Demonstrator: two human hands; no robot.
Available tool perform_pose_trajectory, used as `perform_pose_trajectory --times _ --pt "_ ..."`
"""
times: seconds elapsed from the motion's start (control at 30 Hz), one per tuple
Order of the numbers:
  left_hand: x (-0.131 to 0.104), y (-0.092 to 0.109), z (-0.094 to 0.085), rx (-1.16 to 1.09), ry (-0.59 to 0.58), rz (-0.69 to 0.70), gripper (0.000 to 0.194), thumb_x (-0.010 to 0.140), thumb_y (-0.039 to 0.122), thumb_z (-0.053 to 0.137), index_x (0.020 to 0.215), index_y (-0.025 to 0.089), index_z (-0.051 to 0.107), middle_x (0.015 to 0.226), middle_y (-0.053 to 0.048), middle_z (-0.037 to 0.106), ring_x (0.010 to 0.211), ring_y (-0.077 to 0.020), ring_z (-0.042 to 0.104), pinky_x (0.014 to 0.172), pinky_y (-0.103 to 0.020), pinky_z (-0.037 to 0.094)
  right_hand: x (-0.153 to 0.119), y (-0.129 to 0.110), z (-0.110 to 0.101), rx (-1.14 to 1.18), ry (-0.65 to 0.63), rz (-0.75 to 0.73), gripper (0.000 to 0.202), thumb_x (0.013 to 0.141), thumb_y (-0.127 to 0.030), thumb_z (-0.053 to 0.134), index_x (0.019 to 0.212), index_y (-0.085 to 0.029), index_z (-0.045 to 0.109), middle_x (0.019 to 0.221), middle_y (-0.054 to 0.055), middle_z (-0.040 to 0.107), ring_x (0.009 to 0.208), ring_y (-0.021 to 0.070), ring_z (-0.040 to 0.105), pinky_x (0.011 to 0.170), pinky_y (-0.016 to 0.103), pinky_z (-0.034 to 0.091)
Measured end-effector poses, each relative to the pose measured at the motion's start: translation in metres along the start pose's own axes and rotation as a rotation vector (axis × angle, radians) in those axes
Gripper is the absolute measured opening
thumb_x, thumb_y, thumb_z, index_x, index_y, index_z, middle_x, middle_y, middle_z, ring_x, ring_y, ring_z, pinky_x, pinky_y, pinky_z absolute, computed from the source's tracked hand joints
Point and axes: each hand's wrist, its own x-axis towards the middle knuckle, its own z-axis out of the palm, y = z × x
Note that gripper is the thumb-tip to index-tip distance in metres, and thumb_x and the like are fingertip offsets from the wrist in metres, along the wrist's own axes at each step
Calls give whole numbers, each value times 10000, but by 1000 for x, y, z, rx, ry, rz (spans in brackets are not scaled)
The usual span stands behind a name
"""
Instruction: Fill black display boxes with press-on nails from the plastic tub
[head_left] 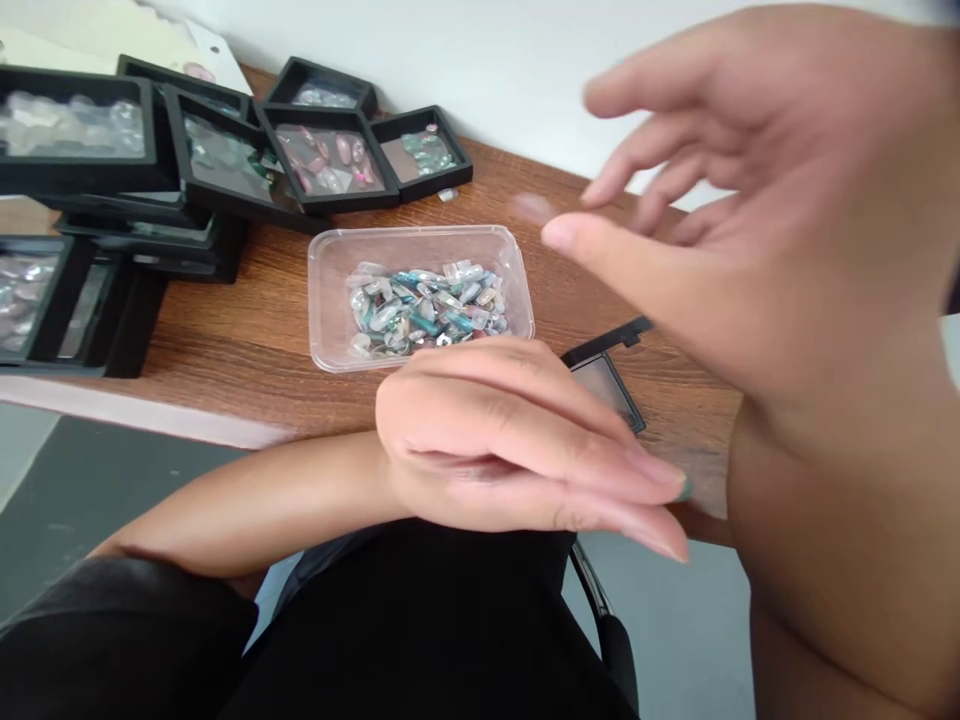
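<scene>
My left hand [517, 430] reaches across the front of the desk, its fingers pressed together. A small green press-on nail [685, 488] peeks out at the fingertips, mostly hidden. At the upper right, my right hand [750, 190] is raised with thumb and fingers apart. Just beyond its thumb tip is a blurred pinkish piece [532, 207], apart from the thumb; I cannot tell whether it is in the air. Behind my left hand stands a clear plastic tub [322, 300] of loose teal, clear and pale press-on nails [427, 305].
Several black display cases [330, 160] with clear windows, holding press-on nails, are piled at the left and back. An opened black case [607, 385] lies right of the tub. A loose nail [448, 195] rests on the wooden desk [225, 340]. A white wall [510, 70] stands behind.
</scene>
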Motion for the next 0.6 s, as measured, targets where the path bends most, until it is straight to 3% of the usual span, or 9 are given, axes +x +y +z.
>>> perform_pose_trajectory --times 0.07,0.2,0.27,0.4,0.5,0.6 --pt "-1 3 -2 -11 -22 -56 195 807 172 811 892 239 649 880 88 755 627 -30 706 689 -100 609 10 -13 7 6 -53 -5 364 827 -236 764 1171 -183 659 1009 51 729 844 174 693 602 266 505" --pt "-2 5 -3 -9 5 -52 179 814 164 801 835 236 638 882 87 745 661 -39 717 684 -115 609 -7 -26 -4 79 43 118 235 888 -222 696 1117 -245 655 1042 45 722 863 174 693 563 300 479" --pt "-1 4 -3 6 32 -37 180 810 185 811 818 235 638 872 81 745 654 -41 712 682 -123 612 -25 -25 -14 228 -82 85 102 894 -312 706 987 -270 711 802 25 733 702 173 669 536 324 498" --pt "3 0 -6 123 18 -5 131 844 282 789 860 265 660 827 91 737 589 -33 682 630 -115 609 -55 -16 -21 591 -133 144 273 781 -481 808 898 -241 754 717 24 706 598 157 615 503 344 479" --pt "5 -5 -9 168 -5 82 142 817 283 812 832 270 672 840 79 737 617 -48 696 630 -123 612 -64 -12 -15 649 -106 183 258 764 -432 828 855 -203 751 646 11 675 550 132 579 500 329 490" --pt "6 -9 -10 131 -30 71 158 779 192 836 799 235 686 845 50 735 706 -71 731 677 -141 613 -67 -7 -2 660 -123 153 143 783 -310 833 808 -203 742 681 -6 707 624 144 649 613 346 581"
